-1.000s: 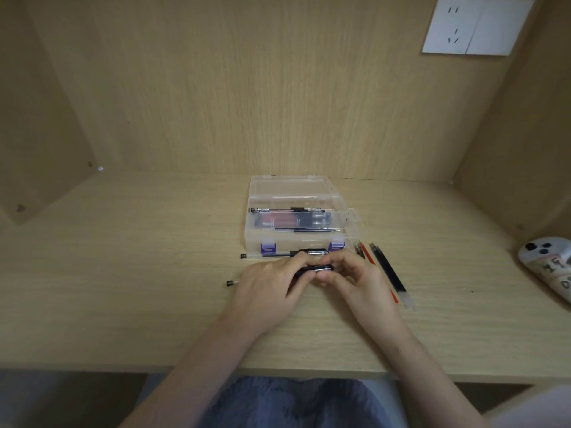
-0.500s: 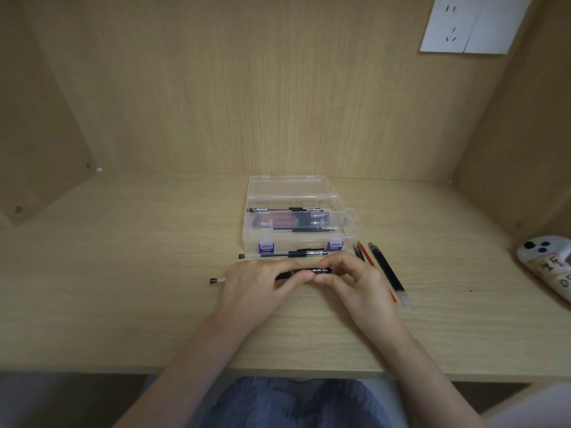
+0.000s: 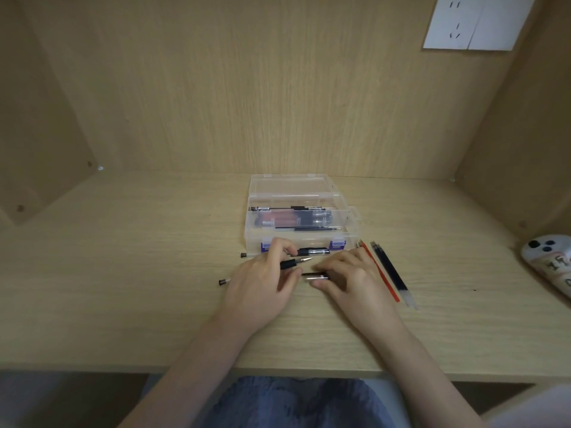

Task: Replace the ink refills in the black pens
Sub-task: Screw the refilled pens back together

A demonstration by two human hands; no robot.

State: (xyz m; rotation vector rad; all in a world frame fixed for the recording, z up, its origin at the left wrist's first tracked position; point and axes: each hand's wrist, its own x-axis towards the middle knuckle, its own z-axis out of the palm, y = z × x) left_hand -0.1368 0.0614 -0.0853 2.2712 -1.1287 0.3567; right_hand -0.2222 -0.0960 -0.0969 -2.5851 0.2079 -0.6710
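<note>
Clear, hard plastic forms the storage box (image 3: 293, 186) just beyond the fingertips, with its lid flipped back and purple clasps at the front. Inside lie slim black pens and thin refills over a reddish bundle. Fingers of the left hand (image 3: 262, 285) curl round a black pen (image 3: 293, 262), whose pointed tip pokes out toward the right hand (image 3: 352, 279). There, thumb and fingers pinch a short black piece (image 3: 316, 275) with a silvery glint, held apart from that tip. A second black pen (image 3: 313, 251) lies between the fingers and the box. Thin tubular loose refills (image 3: 390, 270), red and dark, lie just right of the right fingers on the pale wood-grain desk (image 3: 123, 288).
</note>
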